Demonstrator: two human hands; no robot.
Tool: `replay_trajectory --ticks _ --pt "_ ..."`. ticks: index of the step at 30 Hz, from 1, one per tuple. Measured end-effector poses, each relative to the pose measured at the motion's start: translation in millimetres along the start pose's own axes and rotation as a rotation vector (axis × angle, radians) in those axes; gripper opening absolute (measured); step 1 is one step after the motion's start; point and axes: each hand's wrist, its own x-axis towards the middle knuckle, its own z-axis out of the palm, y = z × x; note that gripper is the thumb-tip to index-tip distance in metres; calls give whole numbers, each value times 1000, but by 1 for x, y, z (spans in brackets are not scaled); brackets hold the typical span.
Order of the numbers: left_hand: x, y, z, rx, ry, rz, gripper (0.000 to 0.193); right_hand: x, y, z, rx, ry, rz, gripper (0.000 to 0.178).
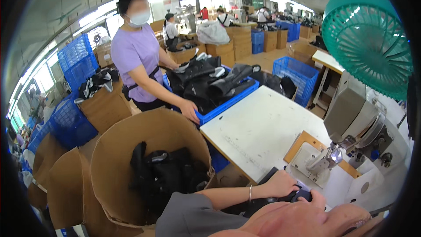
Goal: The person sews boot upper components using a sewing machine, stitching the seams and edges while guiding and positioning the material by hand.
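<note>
At the front edge of the white sewing table (245,127), my left hand (280,184) curls its fingers over a black fabric piece (268,174). Close beside it, my right hand (314,200) grips the same dark material, thumb and fingers bent around its edge. Part of the piece hangs below my left forearm, and its full shape is hidden. Just beyond my hands stands the sewing machine (346,123), its needle area (331,156) over a metal plate. No cloth lies under the needle.
Left of me, a large cardboard box (112,145) holds black pieces (171,171). A person in a purple shirt (138,52) touches a blue crate (232,101) heaped with black pieces (206,79). A green fan (370,39) hangs at upper right. A blue basket (296,74) stands behind the table.
</note>
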Motion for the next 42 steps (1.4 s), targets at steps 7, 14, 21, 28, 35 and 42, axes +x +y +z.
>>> replay_trajectory --ticks 7,14,21,28,35,42 --pt "1 2 4 29 42 52 31 2 14 9 215 2 72 46" --pt "4 0 2 30 6 71 32 6 21 10 274 -92 102 33" --pt "4 -6 5 -41 24 48 32 -1 12 11 434 -30 167 35" --pt "18 9 -18 -52 -13 67 34 1 -8 -9 313 137 35 38" --pt "69 21 -37 -86 38 146 33 17 -13 -58 137 320 3 41" --pt "105 13 -58 257 -76 380 26 49 -35 -85 103 455 -134 39"
